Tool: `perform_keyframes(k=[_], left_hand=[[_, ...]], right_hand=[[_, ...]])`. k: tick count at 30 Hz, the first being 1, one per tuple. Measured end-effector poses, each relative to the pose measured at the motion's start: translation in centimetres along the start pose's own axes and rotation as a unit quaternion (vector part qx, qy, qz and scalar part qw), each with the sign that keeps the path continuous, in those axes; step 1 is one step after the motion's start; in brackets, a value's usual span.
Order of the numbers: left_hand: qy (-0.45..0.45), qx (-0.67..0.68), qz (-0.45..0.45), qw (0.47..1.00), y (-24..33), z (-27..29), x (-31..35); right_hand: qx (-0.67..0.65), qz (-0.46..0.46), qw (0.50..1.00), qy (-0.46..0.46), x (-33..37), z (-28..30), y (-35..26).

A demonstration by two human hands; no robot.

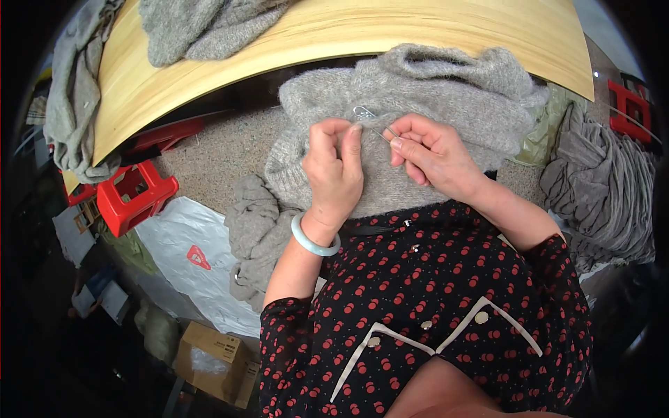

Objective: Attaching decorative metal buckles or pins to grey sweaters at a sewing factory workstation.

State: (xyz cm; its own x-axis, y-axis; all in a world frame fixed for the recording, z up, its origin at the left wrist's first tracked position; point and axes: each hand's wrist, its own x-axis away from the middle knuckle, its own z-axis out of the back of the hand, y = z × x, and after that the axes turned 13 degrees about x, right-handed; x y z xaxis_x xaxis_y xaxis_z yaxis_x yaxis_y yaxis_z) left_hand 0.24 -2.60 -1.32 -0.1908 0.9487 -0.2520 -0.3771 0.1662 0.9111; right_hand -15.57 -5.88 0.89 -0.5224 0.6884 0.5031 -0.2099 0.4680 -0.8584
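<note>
A grey knitted sweater (411, 97) lies across my lap and up against the table's edge. My left hand (336, 164) is closed in a pinch on its knit, thumb against the bent fingers. Just above that thumb, a pale metal loop shaped like a safety pin (363, 112) shows on the wool. A thin metal needle (391, 134) is gripped between the thumb and fingers of my right hand (435, 155). It points toward the left hand, close to the pinched spot. Its tip is too small to make out.
The wooden table (348, 26) curves across the top, bearing a grey knit piece (209, 28); another grey knit (73, 90) hangs over its left end. A red stool (136, 195), a white plastic bag (191, 244), a cardboard box (216, 362) and grey knit piles (599, 181) surround me.
</note>
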Motion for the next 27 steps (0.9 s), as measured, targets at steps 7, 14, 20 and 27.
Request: perform_keyframes(k=[7,14,20,27], left_hand=[[0.015,0.092,0.085,0.992,0.8,2.0,-0.1],[0.238,0.069,0.107,0.963,-0.5,13.0,1.3],[0.412,-0.189,-0.009,0.891,5.4,31.0,4.0],[0.57,-0.38,0.148,0.713,13.5,50.0,12.8]], right_hand=[[0.067,0.003,0.998,0.015,-0.2,-0.8,-0.2],[0.058,0.032,0.998,-0.019,-0.4,-1.2,1.0],[0.076,0.037,0.995,-0.062,-0.4,-0.5,0.4],[0.061,0.038,0.994,-0.084,-0.9,-0.5,-0.1]])
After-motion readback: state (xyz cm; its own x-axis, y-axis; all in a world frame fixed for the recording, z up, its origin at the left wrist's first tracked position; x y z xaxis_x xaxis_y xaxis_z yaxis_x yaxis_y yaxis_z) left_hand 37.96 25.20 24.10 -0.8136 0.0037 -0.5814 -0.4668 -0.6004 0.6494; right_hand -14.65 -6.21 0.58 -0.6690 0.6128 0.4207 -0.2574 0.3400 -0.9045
